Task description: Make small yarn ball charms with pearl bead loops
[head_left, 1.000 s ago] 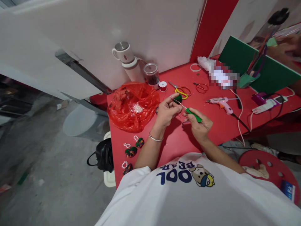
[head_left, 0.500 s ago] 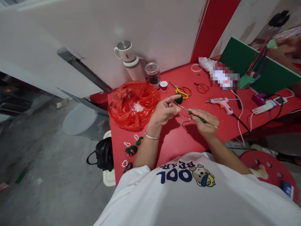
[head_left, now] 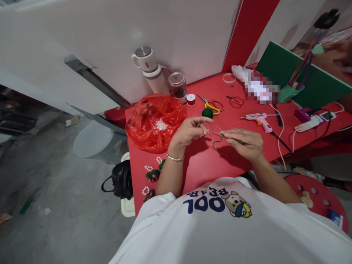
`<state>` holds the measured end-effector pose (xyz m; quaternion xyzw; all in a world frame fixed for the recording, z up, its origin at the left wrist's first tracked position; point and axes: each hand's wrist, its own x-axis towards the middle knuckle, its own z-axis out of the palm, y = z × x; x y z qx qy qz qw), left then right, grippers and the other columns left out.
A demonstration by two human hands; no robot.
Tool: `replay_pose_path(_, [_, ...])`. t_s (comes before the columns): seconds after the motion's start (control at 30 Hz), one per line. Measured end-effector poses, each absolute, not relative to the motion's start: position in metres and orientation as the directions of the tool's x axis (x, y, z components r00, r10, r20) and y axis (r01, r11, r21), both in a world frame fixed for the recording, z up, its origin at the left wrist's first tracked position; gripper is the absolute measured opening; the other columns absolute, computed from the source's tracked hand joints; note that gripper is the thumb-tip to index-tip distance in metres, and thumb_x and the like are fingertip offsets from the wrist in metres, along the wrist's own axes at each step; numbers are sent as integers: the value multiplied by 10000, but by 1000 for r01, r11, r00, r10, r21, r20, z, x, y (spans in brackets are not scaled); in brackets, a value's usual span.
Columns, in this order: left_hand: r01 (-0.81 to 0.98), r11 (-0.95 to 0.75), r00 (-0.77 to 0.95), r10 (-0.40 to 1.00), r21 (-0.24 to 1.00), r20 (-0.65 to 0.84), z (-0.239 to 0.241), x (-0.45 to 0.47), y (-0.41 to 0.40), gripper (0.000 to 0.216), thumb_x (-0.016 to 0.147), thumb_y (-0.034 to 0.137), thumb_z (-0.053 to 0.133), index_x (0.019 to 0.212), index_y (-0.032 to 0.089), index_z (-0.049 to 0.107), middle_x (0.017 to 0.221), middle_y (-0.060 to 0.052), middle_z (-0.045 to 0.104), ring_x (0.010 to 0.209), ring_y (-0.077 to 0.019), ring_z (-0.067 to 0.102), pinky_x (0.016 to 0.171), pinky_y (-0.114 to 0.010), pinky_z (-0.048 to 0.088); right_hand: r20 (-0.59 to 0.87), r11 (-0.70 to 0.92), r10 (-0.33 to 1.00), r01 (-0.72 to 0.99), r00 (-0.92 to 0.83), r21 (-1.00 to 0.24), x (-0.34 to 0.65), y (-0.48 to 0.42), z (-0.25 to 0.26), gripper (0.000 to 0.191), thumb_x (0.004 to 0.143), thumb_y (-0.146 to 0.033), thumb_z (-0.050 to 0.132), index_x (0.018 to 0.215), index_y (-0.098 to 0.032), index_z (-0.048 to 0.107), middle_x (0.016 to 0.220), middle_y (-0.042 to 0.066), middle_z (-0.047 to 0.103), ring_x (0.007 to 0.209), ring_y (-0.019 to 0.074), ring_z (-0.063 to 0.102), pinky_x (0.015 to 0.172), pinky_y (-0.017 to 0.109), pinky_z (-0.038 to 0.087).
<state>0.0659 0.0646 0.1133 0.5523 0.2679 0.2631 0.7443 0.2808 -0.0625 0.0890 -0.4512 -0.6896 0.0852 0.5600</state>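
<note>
My left hand (head_left: 189,132) pinches a small piece of yarn work between thumb and fingers, its index finger stretched out with a strand over it. The piece is mostly hidden. Thin yarn (head_left: 217,141), dark and coloured, dangles between my hands. My right hand (head_left: 247,143) grips a green-handled crochet hook (head_left: 222,135), its metal tip pointing left at the yarn. Just beyond my left fingers lies a ball of green yarn (head_left: 207,112). Several finished-looking pieces of dark yarn with white bead loops (head_left: 153,176) lie by my left forearm.
A red plastic bag (head_left: 143,137) with white beads lies left on the red table (head_left: 200,165). Behind stand a jar (head_left: 177,86) and thread spool (head_left: 190,99). Yellow-handled scissors (head_left: 213,108), red-handled snips (head_left: 236,102), a corded glue gun (head_left: 260,119) and a power strip (head_left: 310,124) lie right.
My right hand has moved right, drawing the hook back from my left index finger. My left hand has shifted slightly left and down, uncovering the green ball.
</note>
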Motion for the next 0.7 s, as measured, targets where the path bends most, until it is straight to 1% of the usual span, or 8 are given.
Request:
replay_pose_path(0.13, [-70,225,746,659,972,-99,112,63,66,541,581,170,753,1116,101,795,641,-9,678,500,-69,454,493,-236,267,684,582,729,503,26,-639,281,-62,95,159,885,-237,804,1009,-322,854,943,12,849,859,217,831,846,369,704])
replay_pose_path(0.23, [-79,217,754,652,973,-84,112,63,66,521,575,149,738,1091,103,800,638,-9,675,517,-74,476,521,-239,308,680,577,732,493,42,-651,280,-63,95,198,890,-210,797,1040,-328,850,953,5,849,867,208,829,840,359,702])
replay_pose_path(0.33, [-90,230,748,658,969,-87,113,63,66,479,577,146,748,1051,126,810,636,0,675,504,-67,467,502,-233,292,686,568,725,505,68,-650,278,-64,93,247,905,-175,774,1078,-337,839,982,-2,849,875,197,827,834,352,701])
replay_pose_path(0.43, [-107,251,735,672,962,-93,114,63,66,433,579,162,780,1010,138,814,606,21,643,473,-51,423,473,-228,245,718,599,696,561,-13,-571,277,-65,91,253,913,-182,764,1108,-332,827,1033,12,847,916,207,827,855,366,699])
replay_pose_path(0.53, [-109,258,716,690,960,-105,115,64,66,413,571,177,799,982,136,812,564,39,604,447,-40,377,460,-226,226,744,643,649,636,-157,-426,276,-66,90,253,917,-187,758,1123,-323,815,1119,33,836,961,205,823,862,349,693])
replay_pose_path(0.6, [-105,257,697,708,961,-113,116,64,66,409,565,180,805,971,131,810,554,38,603,442,-40,375,456,-226,222,765,669,602,667,-228,-328,276,-67,91,268,908,-165,762,1123,-318,809,1141,39,832,964,198,821,855,330,690])
replay_pose_path(0.63, [-105,256,690,715,961,-115,116,64,66,409,563,180,809,969,127,809,554,35,607,444,-41,381,456,-225,223,775,680,581,670,-247,-297,276,-67,91,280,903,-152,764,1127,-315,807,1143,42,832,963,196,821,852,325,689])
replay_pose_path(0.7, [-109,251,688,718,962,-109,116,63,67,410,564,178,806,970,121,807,552,34,608,448,-44,394,458,-224,230,777,688,579,660,-247,-303,276,-67,92,293,900,-140,763,1134,-311,804,1153,45,830,974,198,820,855,328,690])
